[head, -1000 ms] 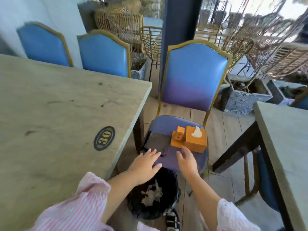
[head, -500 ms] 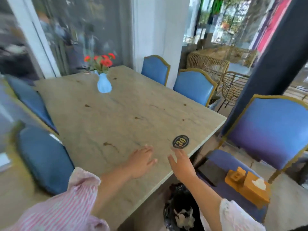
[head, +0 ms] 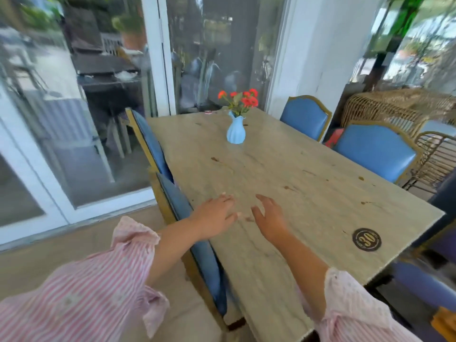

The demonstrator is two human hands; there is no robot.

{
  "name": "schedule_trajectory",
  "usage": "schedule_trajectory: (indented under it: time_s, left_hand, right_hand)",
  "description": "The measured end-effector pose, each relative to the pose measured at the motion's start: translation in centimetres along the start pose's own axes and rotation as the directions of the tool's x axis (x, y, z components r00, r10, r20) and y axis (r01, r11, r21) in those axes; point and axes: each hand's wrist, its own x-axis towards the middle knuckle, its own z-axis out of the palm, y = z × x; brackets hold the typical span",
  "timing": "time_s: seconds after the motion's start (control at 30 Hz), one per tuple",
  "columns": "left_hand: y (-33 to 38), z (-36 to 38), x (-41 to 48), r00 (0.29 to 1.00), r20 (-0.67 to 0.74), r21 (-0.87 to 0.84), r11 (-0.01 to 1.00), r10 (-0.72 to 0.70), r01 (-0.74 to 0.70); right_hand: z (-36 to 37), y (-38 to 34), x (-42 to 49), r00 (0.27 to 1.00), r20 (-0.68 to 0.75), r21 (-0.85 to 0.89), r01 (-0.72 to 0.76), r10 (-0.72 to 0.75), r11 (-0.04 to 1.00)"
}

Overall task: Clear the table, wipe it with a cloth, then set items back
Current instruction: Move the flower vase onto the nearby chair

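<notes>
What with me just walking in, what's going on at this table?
A person in a pink striped shirt holds the left hand and right hand open and empty over the stone table. A blue vase of red flowers stands at its far end; a round 30 badge sits near the corner. No cloth shows.

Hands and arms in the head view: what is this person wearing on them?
The left hand and the right hand are bare, with no gloves, rings or watch that I can see. The left sleeve is loose, with pink and white stripes and a frilled cuff near the elbow. The right sleeve looks paler pink. Both forearms are uncovered.
</notes>
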Motion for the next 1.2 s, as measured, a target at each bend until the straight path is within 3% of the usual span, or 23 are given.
schedule_trajectory:
  time_s: [0.23,0.4,0.6,0.97,1.2]
  left_hand:
    - [-14.7,-8.1,-0.3,0.999,0.021,0.053,0.998,0.036,-0.037]
    - [-22.8,-9.6,2.2,1.000,0.003,-0.141,0.990,0.020,-0.019]
    - [-28.7,-10.4,7.1,0.999,0.042,-0.204,0.979,0.024,-0.015]
    - [-36.0,-15.3,21.9,0.983,0.126,-0.076,0.989,0.137,-0.128]
    - [-39.2,-15.7,31.0,0.961,0.230,-0.085,0.987,0.153,-0.137]
  right_hand:
    - [8.5,-12.1,8.0,0.997,-0.067,0.111,-0.037,0.044,0.993]
    - [12.2,-16.7,12.5,0.992,-0.048,0.115,-0.107,0.113,0.988]
    - [14.7,-17.2,19.2,0.985,-0.016,0.087,-0.173,0.175,0.981]
    - [18.0,-16.7,36.6,0.964,-0.091,0.132,-0.238,0.250,0.962]
    - [19.8,-14.4,42.5,0.907,-0.130,0.235,-0.365,0.401,0.901]
